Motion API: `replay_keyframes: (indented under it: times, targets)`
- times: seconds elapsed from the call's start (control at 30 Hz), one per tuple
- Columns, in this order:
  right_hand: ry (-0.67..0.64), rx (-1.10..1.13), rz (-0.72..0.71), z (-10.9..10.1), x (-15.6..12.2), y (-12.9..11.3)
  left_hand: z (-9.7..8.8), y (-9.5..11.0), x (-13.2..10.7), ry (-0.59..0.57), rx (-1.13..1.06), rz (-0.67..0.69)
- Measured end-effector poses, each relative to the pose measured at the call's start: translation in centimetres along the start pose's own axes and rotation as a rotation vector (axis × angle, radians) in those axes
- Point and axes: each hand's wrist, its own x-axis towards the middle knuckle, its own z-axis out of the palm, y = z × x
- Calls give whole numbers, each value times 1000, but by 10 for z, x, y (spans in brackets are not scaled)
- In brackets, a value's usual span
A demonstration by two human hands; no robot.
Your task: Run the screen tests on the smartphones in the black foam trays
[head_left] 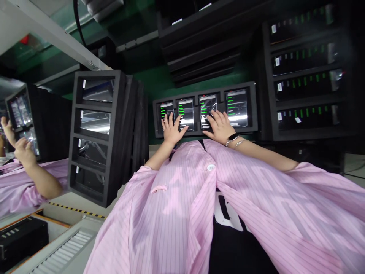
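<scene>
You have a black tray [253, 108] in front of you on the green desk [222, 80], and four phones sit side by side in it. All four screens are lit, with rows of small green words.

Your left hand [171, 133] is over the first phone [166, 108] and the left side of the second phone [186, 108]. Its fingers are spread apart. Your right hand [222, 129] is over the third phone [207, 102] and reaches to the left edge of the fourth phone [239, 106]. Its fingers are spread apart too. You can't tell here which tips press the glass.

You wear a dark watch [234, 136] on your right wrist. To the left, a tall black rack [117, 114] holds four more phones. To the right, a big tray [269, 87] holds four phones with green marks. More black trays [203, 61] are piled on the far side. Another person's hand [24, 150] shows at the far left.
</scene>
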Motion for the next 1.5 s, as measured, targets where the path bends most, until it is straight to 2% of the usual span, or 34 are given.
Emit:
replay_keyframes:
  times: [0.2,0.27,0.37,0.43,0.6,0.7,0.8,0.97,1.07,1.33,1.5]
  targets:
    - [-2,-28,-22,3,1,-1,-2,-2,-2,-11,-2,34]
    - [8,-58,-50,3,0,0,-3,-5,-6,-38,12,127]
    - [-8,-91,-106,3,-3,2,-4,-9,-11,-159,48,336]
    - [-43,-107,-139,2,-4,3,-5,-10,-12,-219,72,408]
    - [-101,-113,-177,3,6,3,-13,-10,-5,-255,65,416]
    - [-106,-89,-210,-3,16,-3,-20,-11,-2,-213,70,431]
    - [-81,-182,-224,-12,30,-8,-19,-21,4,-82,116,443]
    - [36,-344,-253,-17,63,5,-1,-54,41,142,280,657]
    - [105,-389,-290,-10,70,13,4,-62,53,260,337,734]
    - [193,-384,-338,13,71,24,2,-57,50,318,456,753]
    - [201,-396,-333,14,70,23,1,-57,48,261,436,726]
